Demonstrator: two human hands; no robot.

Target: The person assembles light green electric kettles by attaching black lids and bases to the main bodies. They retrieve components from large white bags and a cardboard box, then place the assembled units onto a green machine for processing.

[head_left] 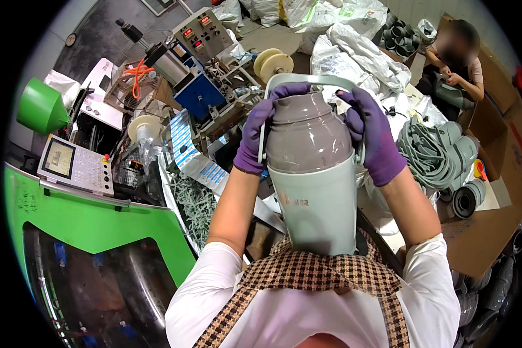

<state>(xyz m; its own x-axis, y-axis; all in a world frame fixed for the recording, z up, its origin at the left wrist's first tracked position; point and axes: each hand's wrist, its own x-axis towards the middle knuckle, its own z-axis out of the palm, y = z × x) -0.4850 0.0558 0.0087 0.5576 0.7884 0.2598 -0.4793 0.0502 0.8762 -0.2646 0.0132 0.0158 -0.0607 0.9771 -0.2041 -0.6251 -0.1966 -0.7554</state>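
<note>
Close in front of my chest stands a thermos jug shell (316, 200), pale grey-green below with a glossy brown-grey shoulder (310, 142) and narrowing neck. A pale bail handle (316, 79) arches over the neck and runs down both sides. My left hand (264, 124), in a purple glove, closes round the handle's left side, its fingers reaching toward the neck. On the opposite side my right hand (377, 136), gloved alike, grips the handle's right side with bent fingers beside the shoulder. The shell's lower end rests against my checked apron (325, 269).
On the left are a green machine (127, 232) with a control panel (75, 165), and a bin of grey plastic pieces (192, 203). A blue-bodied machine (200, 95) stands ahead. Grey handles (426, 153) lie piled right, near a cardboard box (490, 232). Another person (455, 64) sits far right.
</note>
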